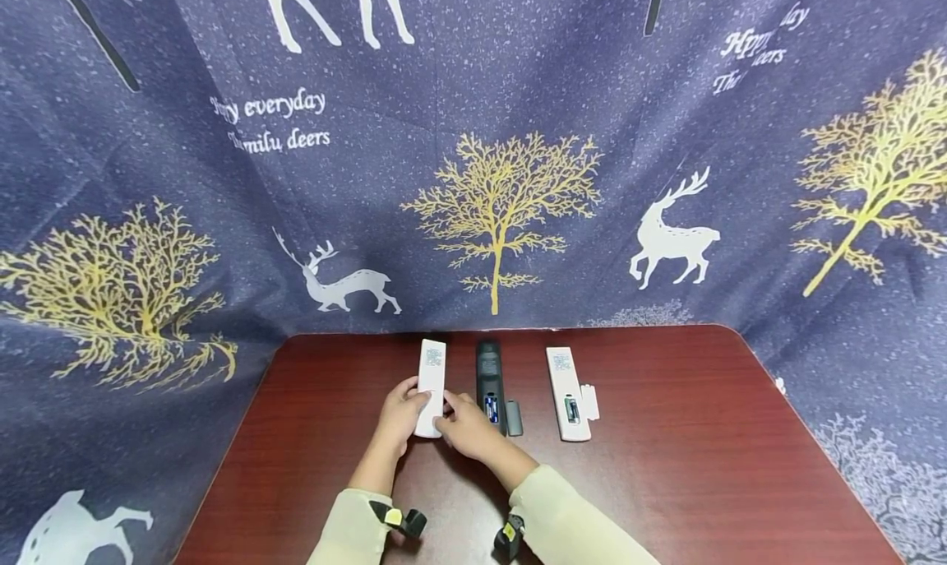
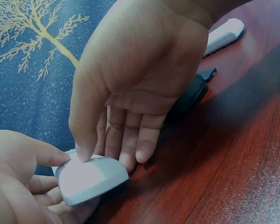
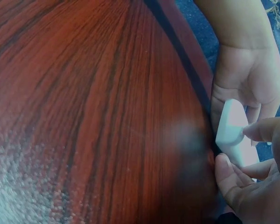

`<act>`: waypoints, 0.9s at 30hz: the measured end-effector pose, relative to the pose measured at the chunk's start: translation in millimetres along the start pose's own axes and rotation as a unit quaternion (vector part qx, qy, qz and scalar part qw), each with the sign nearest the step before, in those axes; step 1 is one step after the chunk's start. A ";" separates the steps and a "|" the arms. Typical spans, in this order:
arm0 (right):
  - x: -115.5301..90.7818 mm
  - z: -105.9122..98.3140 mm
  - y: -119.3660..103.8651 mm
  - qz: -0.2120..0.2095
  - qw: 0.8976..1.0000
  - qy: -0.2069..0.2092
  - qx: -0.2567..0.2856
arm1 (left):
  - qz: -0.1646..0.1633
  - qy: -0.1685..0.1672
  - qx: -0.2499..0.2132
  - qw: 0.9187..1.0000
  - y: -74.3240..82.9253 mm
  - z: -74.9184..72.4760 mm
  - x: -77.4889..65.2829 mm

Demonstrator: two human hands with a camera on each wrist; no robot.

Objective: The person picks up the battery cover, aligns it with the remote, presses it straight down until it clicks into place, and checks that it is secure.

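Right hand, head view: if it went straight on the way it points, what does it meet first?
The leftmost white remote: the right hand has its thumb on it, so no gap. Past that, probably the left hand, though heading and depth are hard to judge.

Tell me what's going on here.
A person's left hand and right hand hold a long white plastic remote. On the red-brown wood-grain table to its right lie a long black plastic remote and another white plastic remote, battery compartments open, batteries visible, with a flat dark cover and a flat white cover beside them.
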State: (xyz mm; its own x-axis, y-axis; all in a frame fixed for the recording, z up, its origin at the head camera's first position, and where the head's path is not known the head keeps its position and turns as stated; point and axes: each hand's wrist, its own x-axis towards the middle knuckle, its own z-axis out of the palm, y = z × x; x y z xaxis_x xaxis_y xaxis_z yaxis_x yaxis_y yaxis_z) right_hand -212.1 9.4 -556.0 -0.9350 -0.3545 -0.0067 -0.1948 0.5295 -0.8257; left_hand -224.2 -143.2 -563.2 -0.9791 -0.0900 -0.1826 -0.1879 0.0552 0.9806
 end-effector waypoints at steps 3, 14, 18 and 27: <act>0.5 0.5 -1.0 0.004 1.000 -0.001 0.000 | 0.005 0.001 0.012 1.000 0.5 0.0 -0.3; 3.8 0.4 -3.6 0.004 1.000 -0.011 -0.020 | 0.013 0.013 0.055 0.998 -1.1 1.0 2.5; 4.8 0.4 -2.6 0.004 1.000 -0.014 -0.028 | 0.019 0.022 0.076 0.997 -1.3 1.3 3.0; 5.5 0.5 -3.4 -0.007 0.999 -0.016 -0.049 | 0.027 0.044 0.108 0.993 -6.6 3.6 4.8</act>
State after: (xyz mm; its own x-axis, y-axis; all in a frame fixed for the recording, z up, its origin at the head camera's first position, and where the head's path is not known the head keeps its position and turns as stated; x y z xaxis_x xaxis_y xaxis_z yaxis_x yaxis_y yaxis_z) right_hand -216.4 5.3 -553.5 -0.9219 -0.3871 -0.0148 -0.2383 0.5969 -0.7661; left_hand -228.0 -140.5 -570.8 -0.9792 -0.1679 -0.1137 -0.1571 0.2736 0.9489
